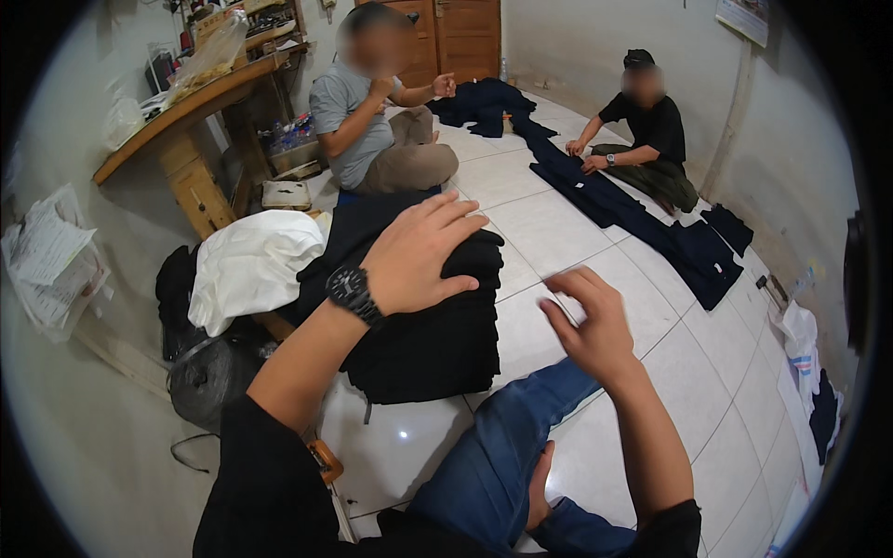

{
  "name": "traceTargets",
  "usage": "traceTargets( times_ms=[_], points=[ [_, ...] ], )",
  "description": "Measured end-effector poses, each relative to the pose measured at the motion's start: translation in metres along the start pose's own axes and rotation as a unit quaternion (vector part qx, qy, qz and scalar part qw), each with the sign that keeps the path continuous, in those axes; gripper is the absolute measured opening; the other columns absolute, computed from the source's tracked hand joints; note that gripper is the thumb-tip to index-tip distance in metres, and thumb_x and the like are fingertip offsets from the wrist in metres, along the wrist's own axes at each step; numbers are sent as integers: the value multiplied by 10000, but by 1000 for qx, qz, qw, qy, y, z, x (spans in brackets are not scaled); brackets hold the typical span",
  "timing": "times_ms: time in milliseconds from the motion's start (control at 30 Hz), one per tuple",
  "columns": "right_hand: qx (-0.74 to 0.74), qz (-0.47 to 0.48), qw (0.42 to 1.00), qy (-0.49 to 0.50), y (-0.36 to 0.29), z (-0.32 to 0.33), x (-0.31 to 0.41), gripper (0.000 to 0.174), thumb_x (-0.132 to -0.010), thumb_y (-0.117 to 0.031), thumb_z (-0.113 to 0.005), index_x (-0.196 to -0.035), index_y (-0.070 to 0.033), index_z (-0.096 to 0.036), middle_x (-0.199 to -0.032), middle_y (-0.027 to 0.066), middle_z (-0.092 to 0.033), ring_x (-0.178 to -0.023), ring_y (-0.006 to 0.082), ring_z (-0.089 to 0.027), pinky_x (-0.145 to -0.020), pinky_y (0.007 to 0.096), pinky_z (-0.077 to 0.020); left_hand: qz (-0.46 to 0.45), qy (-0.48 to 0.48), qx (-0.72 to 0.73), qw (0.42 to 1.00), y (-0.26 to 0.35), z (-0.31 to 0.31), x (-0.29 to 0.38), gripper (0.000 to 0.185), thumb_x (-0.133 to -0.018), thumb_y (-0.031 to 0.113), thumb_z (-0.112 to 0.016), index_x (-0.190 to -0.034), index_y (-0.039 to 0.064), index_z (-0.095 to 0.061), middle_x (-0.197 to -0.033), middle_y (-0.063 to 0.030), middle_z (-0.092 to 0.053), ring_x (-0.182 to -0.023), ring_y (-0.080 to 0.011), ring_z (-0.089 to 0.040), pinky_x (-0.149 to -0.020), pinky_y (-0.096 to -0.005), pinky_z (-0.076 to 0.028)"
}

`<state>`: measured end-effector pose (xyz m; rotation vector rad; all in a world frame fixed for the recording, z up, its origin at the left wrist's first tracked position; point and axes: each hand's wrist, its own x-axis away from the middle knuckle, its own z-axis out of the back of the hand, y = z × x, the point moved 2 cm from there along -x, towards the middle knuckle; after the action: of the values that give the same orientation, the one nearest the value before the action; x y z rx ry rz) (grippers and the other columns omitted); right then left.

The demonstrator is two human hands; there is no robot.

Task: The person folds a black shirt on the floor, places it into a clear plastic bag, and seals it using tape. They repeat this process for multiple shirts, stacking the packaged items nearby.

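Note:
A thick stack of folded black cloth sits on the tiled floor in front of me. My left hand, with a black watch on its wrist, is palm down over the top of this stack, its fingers spread. Whether it presses on the cloth or hovers just above cannot be made out. To the right of the stack my right hand is raised above the floor, slightly blurred. Its fingers curl, thumb and forefinger are apart, and nothing shows between them.
White cloth and a roll of dark plastic lie left of the stack. Two people sit beyond, one beside a wooden workbench, the other handling dark garments laid along the floor. An orange tool lies near my left elbow.

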<state>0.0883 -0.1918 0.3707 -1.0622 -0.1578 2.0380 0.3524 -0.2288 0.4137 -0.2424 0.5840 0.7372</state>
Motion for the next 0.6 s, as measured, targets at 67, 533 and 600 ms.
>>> traceTargets(
  times_ms=[67, 533, 600],
  points=[
    [-44, 1, 999, -3, 1, -21, -24, 254, -856, -98, -792, -1087, -29, -711, -1031, 123, -713, -973, 324, -706, -837, 401, -563, 42, -134, -17, 990, -12, -13, -13, 407, -889, 252, -778, -1239, 55, -706, -1341, -138, -681, -1249, -352, -631, -1048, -447, -502],
    [23, 113, 992, 51, 33, -84, -60, 185, -835, -55, -764, -1008, -61, -698, -1098, 99, -678, -962, 315, -676, -790, 420, -559, 115, -82, 25, 990, -22, -28, -14, 260, -910, 243, -741, -1078, 45, -760, -1054, -155, -747, -951, -374, -714, -827, -457, -579],
    [-14, 86, 994, 62, 32, -83, -53, 175, -837, -54, -767, -992, -64, -686, -1084, 111, -671, -942, 321, -681, -774, 420, -557, 107, -89, -6, 990, -19, -32, -12, 275, -875, 222, -779, -1097, 60, -756, -1136, -107, -747, -958, -344, -722, -837, -429, -585]
  ],
)
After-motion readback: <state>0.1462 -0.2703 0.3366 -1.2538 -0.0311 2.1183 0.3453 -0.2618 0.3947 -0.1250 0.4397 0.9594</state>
